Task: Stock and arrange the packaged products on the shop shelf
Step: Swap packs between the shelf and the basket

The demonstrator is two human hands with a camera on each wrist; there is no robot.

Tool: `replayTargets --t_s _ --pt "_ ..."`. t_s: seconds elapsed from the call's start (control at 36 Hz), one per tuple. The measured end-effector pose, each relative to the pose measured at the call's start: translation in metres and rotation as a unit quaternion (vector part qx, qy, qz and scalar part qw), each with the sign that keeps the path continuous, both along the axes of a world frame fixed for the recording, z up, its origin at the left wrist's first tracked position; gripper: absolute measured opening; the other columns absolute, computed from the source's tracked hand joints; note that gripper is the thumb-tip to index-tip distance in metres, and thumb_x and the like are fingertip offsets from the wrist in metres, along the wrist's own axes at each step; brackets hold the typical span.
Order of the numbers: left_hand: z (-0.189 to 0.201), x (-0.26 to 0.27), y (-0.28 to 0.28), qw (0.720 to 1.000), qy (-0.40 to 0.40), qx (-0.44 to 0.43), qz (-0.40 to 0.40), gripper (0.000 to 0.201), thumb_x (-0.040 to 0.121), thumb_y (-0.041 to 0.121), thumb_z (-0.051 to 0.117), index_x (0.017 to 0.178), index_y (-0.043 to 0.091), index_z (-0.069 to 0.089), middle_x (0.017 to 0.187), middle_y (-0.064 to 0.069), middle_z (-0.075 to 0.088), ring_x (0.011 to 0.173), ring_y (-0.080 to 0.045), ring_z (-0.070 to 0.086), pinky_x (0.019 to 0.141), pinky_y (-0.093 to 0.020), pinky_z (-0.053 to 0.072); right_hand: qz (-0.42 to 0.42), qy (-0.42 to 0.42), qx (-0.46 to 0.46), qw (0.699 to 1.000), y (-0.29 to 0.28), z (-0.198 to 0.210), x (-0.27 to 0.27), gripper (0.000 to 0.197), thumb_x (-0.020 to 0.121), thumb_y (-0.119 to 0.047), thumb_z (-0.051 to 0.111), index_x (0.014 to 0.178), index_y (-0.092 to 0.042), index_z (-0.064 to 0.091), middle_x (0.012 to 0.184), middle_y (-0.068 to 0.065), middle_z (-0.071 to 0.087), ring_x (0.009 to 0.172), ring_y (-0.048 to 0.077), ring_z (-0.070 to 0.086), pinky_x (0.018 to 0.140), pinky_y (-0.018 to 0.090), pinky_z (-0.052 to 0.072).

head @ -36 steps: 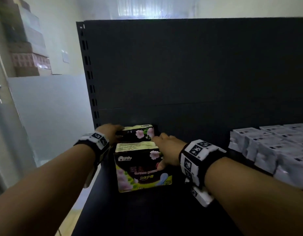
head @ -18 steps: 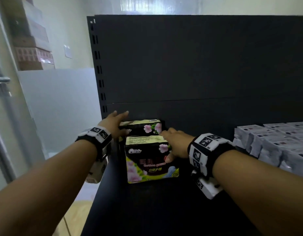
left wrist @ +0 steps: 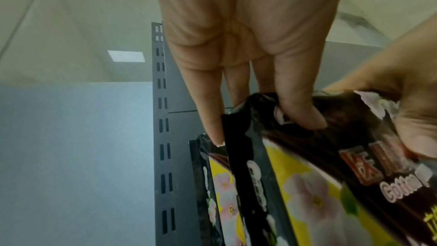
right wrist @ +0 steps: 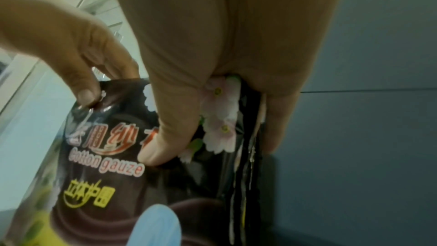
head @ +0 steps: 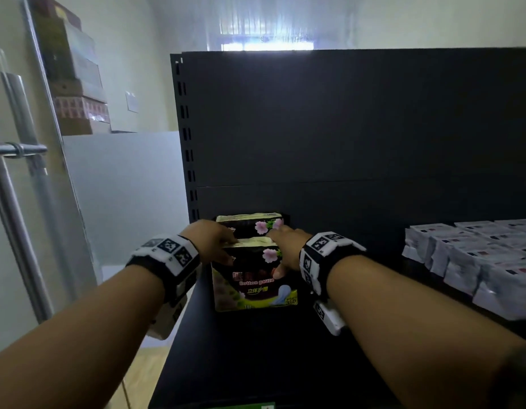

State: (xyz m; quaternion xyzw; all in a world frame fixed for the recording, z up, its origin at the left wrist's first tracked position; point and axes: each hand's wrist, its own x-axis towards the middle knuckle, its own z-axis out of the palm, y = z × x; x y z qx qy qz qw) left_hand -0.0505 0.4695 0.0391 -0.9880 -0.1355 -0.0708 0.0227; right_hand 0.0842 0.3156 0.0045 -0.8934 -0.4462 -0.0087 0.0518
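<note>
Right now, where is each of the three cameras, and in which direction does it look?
Head: on the person's head, looking forward and down at the black shelf; both forearms, left hand and right hand show.
Left wrist: under the left wrist, along the fingers to the front pack.
Right wrist: under the right wrist, along the thumb to the same pack.
Shared: all views show the front pack; each wrist view also shows the other hand.

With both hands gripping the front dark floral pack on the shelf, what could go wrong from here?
1. The front pack stands close to the shelf's left edge; a sideways nudge from the right hand might tip it off.
2. The left hand pinches only the soft top corner, so the wrapper could crumple or slip.
3. Pushing it back may skew the rear pack.
</note>
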Motion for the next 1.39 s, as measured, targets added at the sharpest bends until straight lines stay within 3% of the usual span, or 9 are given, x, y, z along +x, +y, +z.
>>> replayTargets --t_s 0.14,0.25,0.36,0.5,0.64,0.86,1.14,1.33,1.39 --pt "0.001 0.005 -0.005 1.000 0.011 0.026 0.013 0.045 0.079 0.035 0.072 0.123 0.029 0.061 0.122 0.002 0.061 0.111 -0.018 0.056 0.085 -0.024 0.042 0.009 -0.045 0.015 0.999 -0.007 0.000 -0.009 0.106 0.077 -0.028 0.078 0.154 -0.032 0.006 0.157 0.012 0.017 0.130 0.043 0.037 0.100 0.044 0.039" --pt "-0.001 0.006 -0.005 0.999 0.017 0.029 0.022 0.041 0.081 0.033 0.070 0.121 0.032 0.062 0.120 0.004 0.062 0.108 -0.017 0.056 0.080 -0.023 0.041 0.006 -0.013 0.066 0.998 -0.024 -0.006 -0.012 0.114 0.069 -0.039 0.082 0.152 -0.033 0.005 0.161 0.005 0.006 0.145 0.031 0.014 0.109 0.047 0.030" --pt "-0.001 0.004 -0.009 0.999 0.017 0.014 0.046 0.044 0.083 0.030 0.068 0.126 0.031 0.058 0.128 0.004 0.058 0.116 -0.017 0.054 0.092 -0.025 0.042 -0.016 -0.016 0.040 0.999 -0.050 0.003 -0.016 0.115 0.070 -0.054 0.077 0.153 -0.029 0.001 0.162 0.007 0.001 0.148 0.031 0.004 0.112 0.053 0.024" --pt "-0.005 0.001 -0.024 0.996 0.033 0.023 0.077 0.048 0.088 0.040 0.060 0.134 0.029 0.051 0.137 0.001 0.052 0.123 -0.018 0.050 0.092 -0.020 0.038 -0.020 -0.031 0.036 0.999 -0.102 0.022 -0.027 0.085 0.079 -0.052 0.069 0.149 -0.026 0.028 0.151 0.009 0.030 0.138 0.032 0.028 0.108 0.046 0.035" --pt "0.004 -0.003 -0.072 0.994 -0.061 0.044 0.077 0.065 0.080 0.063 0.057 0.135 0.031 0.046 0.136 -0.003 0.052 0.121 -0.029 0.050 0.094 -0.033 0.043 -0.023 -0.029 0.023 0.999 -0.158 0.034 -0.037 0.051 0.089 -0.042 0.062 0.135 -0.022 0.052 0.133 0.005 0.054 0.121 0.026 0.052 0.096 0.035 0.045" --pt "-0.003 -0.015 -0.215 0.985 -0.166 0.033 -0.024 0.035 0.088 0.044 0.058 0.116 0.024 0.064 0.116 -0.004 0.062 0.105 -0.026 0.057 0.083 -0.032 0.046 0.040 0.033 0.125 0.991 -0.236 0.013 -0.049 0.015 0.089 -0.035 0.065 0.090 -0.019 0.067 0.096 -0.001 0.067 0.093 0.018 0.062 0.078 0.030 0.049" --pt "-0.108 -0.042 -0.359 0.968 -0.219 -0.124 0.009 0.020 0.090 0.033 0.055 0.101 0.022 0.068 0.098 0.000 0.069 0.092 -0.022 0.063 0.074 -0.034 0.049 0.123 0.159 0.071 0.977 -0.338 -0.067 -0.087 0.019 0.088 -0.029 0.066 0.074 -0.017 0.062 0.072 -0.003 0.062 0.071 0.015 0.058 0.072 0.032 0.048" --pt "-0.212 -0.074 -0.403 0.967 -0.118 -0.210 0.078 0.020 0.090 0.035 0.055 0.102 0.026 0.068 0.100 0.002 0.071 0.095 -0.021 0.064 0.077 -0.032 0.050 0.126 0.216 -0.023 0.968 -0.374 -0.149 -0.101 0.024 0.089 -0.023 0.065 0.089 0.000 0.068 0.075 0.000 0.061 0.076 0.019 0.055 0.074 0.033 0.046" --pt "-0.245 -0.087 -0.408 0.966 -0.080 -0.226 0.101 0.020 0.091 0.035 0.054 0.104 0.026 0.067 0.102 0.001 0.070 0.096 -0.022 0.063 0.072 -0.027 0.046 0.112 0.230 -0.064 0.965 -0.381 -0.175 -0.104 0.027 0.090 -0.019 0.063 0.090 0.007 0.068 0.082 0.014 0.067 0.076 0.028 0.056 0.074 0.037 0.049"
